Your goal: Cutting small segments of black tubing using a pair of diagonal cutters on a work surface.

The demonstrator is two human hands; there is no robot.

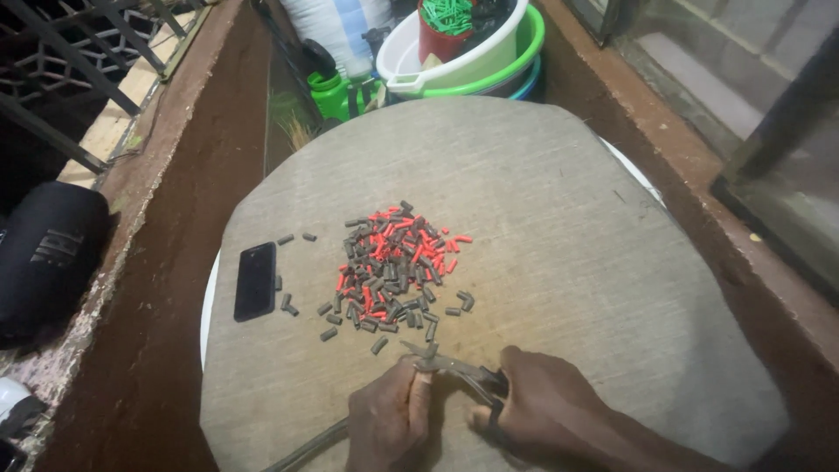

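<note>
Your left hand (389,419) sits at six o'clock on the round grey cloth-covered table (559,218), fingers pinched on a thin dark cable (306,450) that runs off toward seven o'clock. Your right hand (542,411), just beside it at five o'clock, grips a pair of scissors (454,365) whose blades point at the cable's end. At the centre lies a pile of grey and red tube pieces (398,267). A black phone (255,281) lies at nine o'clock, stacked plastic basins (489,52) at twelve.
</note>
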